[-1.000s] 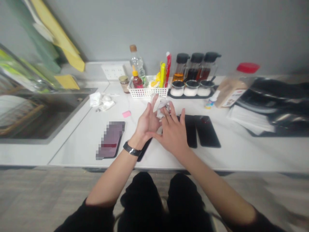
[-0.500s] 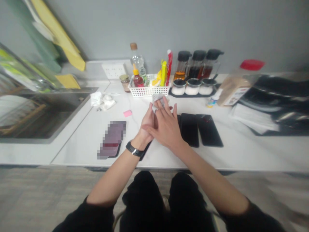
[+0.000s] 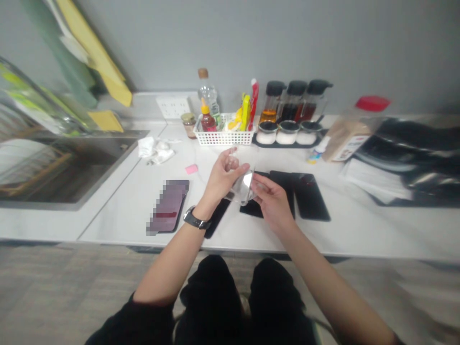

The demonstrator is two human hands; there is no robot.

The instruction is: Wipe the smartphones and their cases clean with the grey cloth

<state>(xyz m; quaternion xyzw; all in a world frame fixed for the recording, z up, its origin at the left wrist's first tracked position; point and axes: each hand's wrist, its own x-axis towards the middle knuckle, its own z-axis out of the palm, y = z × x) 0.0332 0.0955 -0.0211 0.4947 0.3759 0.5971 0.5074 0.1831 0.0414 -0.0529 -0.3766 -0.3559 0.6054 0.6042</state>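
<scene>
Between my two hands is a clear, glossy phone case, raised above the counter. My left hand grips its left side, thumb across the front. My right hand pinches its right edge with thumb and fingertips. Behind and below the case, a black phone is partly hidden. Two more black phones, a middle one and a right-hand one, lie beside it. A dark phone pokes out near my left wrist. Further left rests a phone with a blurred-out purplish screen.
At the back stand a white basket of bottles and packets, and a black tray of seasoning jars. Crumpled tissues and a pink slip lie left. A sink borders the counter; a red-lidded jar stands right.
My hands, pressed together over one another before, have drawn apart. The clear case has come down closer and is now held between them, with my right hand at its right edge.
</scene>
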